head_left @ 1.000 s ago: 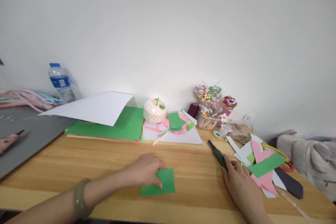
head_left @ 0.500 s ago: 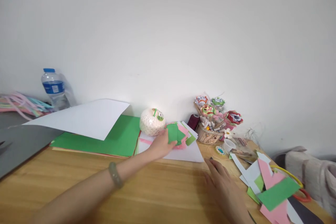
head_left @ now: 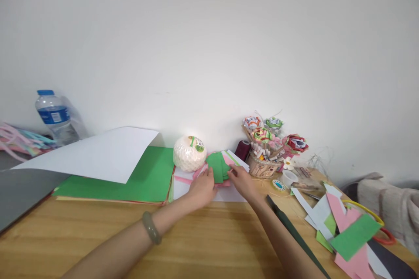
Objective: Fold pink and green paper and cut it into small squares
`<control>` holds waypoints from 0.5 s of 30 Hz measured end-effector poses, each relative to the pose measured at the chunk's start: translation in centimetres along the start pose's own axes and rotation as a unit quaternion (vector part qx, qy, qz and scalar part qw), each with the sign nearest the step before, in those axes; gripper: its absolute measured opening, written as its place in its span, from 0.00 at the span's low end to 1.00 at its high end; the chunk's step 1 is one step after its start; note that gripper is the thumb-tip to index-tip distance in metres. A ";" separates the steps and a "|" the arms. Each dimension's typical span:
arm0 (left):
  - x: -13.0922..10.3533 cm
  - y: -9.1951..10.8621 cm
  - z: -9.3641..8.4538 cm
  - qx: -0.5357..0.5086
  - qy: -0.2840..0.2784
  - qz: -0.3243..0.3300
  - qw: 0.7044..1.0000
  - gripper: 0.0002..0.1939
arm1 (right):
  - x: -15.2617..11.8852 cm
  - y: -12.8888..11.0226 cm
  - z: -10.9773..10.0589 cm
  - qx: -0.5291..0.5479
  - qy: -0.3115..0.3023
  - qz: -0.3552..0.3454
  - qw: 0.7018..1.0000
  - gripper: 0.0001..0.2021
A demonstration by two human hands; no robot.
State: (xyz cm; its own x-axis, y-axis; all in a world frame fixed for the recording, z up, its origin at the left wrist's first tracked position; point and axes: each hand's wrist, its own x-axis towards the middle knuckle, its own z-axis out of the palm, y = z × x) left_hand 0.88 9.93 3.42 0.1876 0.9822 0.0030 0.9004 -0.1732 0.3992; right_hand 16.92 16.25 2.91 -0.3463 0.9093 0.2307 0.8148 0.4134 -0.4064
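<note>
Small cut pieces of green paper (head_left: 215, 166) lie over pink pieces on a white sheet (head_left: 193, 192), beside a round white object in foam netting (head_left: 190, 154). My left hand (head_left: 203, 186) holds the green pieces at their lower left, fingers closed on the edge. From the right, my right hand (head_left: 242, 181) pinches their right edge between thumb and fingers. Just right of my right forearm lies a long dark green tool (head_left: 291, 226) with a black tip; its kind is unclear.
At left, a white sheet (head_left: 98, 152) curls over green paper (head_left: 153, 170), with a water bottle (head_left: 54, 115) behind. A basket of paper flowers (head_left: 263, 165) and a dark thread spool (head_left: 242, 150) stand at the wall. Coloured scraps (head_left: 355, 235) cover the right side.
My right hand has moved up and left from the dark green tool to the green paper pieces. My left hand stays on them. The camera view has shifted slightly.
</note>
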 end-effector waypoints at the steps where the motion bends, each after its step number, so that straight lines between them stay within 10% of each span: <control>1: 0.1 0.1 0.1 0.003 0.001 0.002 1.000 0.32 | -0.2 -0.1 0.1 0.002 -0.004 -0.001 1.000 0.16; 9: -2.3 -0.6 -1.3 0.052 0.005 0.050 0.997 0.29 | -1.1 0.9 -1.8 -0.040 0.096 0.030 0.994 0.17; 15: -6.8 -2.6 -1.7 0.160 -0.007 0.070 0.985 0.23 | -2.7 -2.8 -0.2 -0.081 0.059 -0.177 0.979 0.18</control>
State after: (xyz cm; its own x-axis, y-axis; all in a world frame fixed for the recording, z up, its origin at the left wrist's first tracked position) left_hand -3.40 3.80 3.96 0.3219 0.9465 0.0243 0.9425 -0.3228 0.0870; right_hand 15.68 12.64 3.58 -0.5721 0.6946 0.4362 0.7199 0.6800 -0.1387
